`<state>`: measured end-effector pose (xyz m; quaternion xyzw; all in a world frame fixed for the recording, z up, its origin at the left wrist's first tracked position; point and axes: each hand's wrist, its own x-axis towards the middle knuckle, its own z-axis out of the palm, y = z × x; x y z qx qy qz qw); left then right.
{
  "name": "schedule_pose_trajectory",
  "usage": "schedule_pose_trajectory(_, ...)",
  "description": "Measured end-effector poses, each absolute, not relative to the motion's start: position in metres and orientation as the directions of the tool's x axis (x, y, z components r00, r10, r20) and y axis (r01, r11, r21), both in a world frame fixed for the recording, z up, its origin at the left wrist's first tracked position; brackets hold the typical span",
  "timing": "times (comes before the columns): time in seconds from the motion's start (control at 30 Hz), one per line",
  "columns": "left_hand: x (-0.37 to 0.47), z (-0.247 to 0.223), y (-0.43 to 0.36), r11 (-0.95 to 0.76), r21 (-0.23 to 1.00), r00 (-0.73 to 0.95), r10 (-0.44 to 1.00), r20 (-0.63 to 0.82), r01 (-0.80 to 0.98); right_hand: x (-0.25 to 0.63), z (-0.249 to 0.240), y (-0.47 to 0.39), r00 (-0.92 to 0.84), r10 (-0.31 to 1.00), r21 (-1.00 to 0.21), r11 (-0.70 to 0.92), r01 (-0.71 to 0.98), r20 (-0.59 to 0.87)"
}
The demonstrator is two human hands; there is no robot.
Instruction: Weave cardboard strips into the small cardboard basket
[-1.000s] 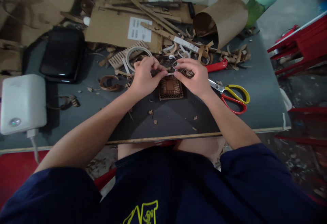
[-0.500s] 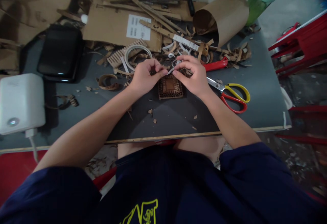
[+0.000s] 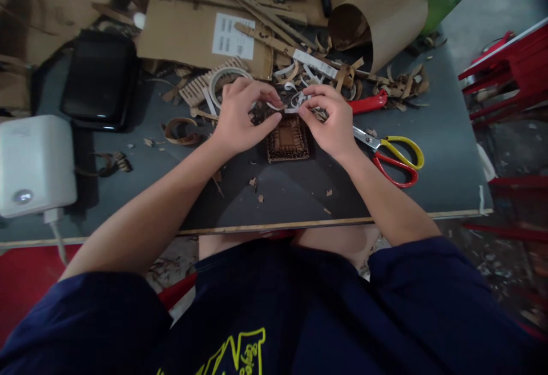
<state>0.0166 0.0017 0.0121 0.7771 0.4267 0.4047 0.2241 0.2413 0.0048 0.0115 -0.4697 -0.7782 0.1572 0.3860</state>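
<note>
In the head view, my left hand is beside a small square frame of corrugated cardboard. Its thumb and fingers stand apart, and a white sliver shows at the fingertips; whether it touches them is unclear. Across from it, my right hand pinches a narrow white paper strip between thumb and fingers. The strip spans the gap between the hands, just over the far edge of the frame. The frame lies flat on the dark tabletop, with ribbed pieces lining its inside.
Scissors and a red-handled tool lie at right. A tape roll, cardboard sheet, brown tube and scraps fill the back. At left are a black box and white device.
My left fingers have parted from their pinch, and the hand has risen slightly. My right hand has shifted a little right, keeping the strip. The view has moved slightly.
</note>
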Motion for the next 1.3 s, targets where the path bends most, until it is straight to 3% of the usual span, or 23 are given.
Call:
schedule_pose_trajectory(0.13,0.003,0.017,0.009,-0.664,0.515,0.421,0.745,0.518,0.541,0.243,0.010,0.007,-0.266,0.859,-0.604,0.499,0.621,0.437)
schedule_pose_trajectory(0.33,-0.003,0.004,0.016,-0.727,0.455,0.684,0.668,0.294,0.514,0.233,0.008,0.000,-0.356,0.873,-0.564,0.487,0.667,0.333)
schedule_pose_trajectory(0.83,0.002,-0.004,0.016,-0.698,0.478,0.699,0.682,0.216,0.533,0.224,0.009,-0.002,-0.304,0.925,-0.565,0.380,0.733,0.228)
schedule_pose_trajectory(1.3,0.002,-0.008,0.019,-0.678,0.530,0.673,0.697,0.246,0.509,0.223,0.001,0.001,-0.252,0.930,-0.584,0.364,0.726,0.266)
